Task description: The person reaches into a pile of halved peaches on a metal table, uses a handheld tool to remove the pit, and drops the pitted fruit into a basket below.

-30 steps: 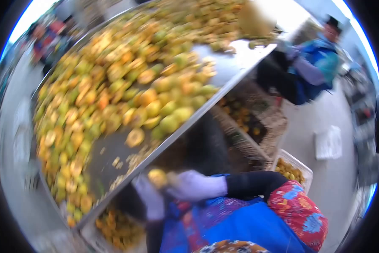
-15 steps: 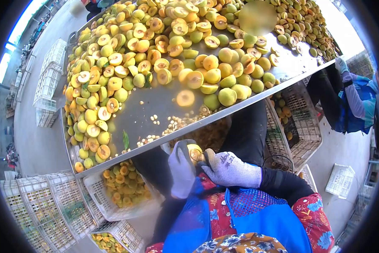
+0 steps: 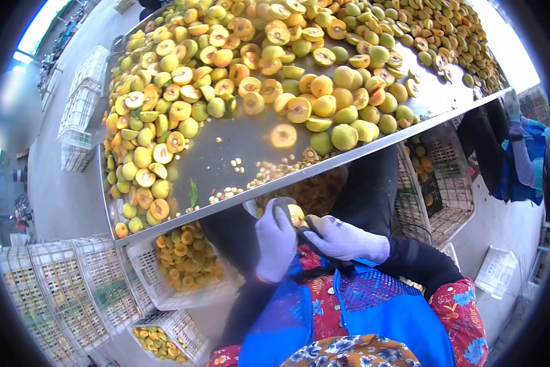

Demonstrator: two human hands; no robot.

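In front of my lap, my left hand [image 3: 276, 240], in a pale lilac glove with dark fingertips, is closed around a yellow apricot [image 3: 296, 214]. Its cut face shows partly between the gloves. My right hand [image 3: 347, 238], gloved the same way, has its fingers pinched together against the fruit's right side; whatever they grip is hidden. Beyond my hands is the metal table [image 3: 211, 153], heaped with halved and whole apricots [image 3: 238, 67]. Pale pits [image 3: 269, 172] lie scattered near its front edge, and a single apricot half [image 3: 283, 136] lies behind them.
A crate of apricot halves [image 3: 149, 269] stands under the table to my left, beside stacked white crates [image 3: 55, 293]. More crates [image 3: 449, 177] stand to the right. Another person [image 3: 523, 147] in blue is at the table's right end. A green leaf [image 3: 193, 192] lies on the table.
The view has shifted, so the table and crates sit a little further right. My left hand has turned slightly more upright; both hands stay together at the apricot.
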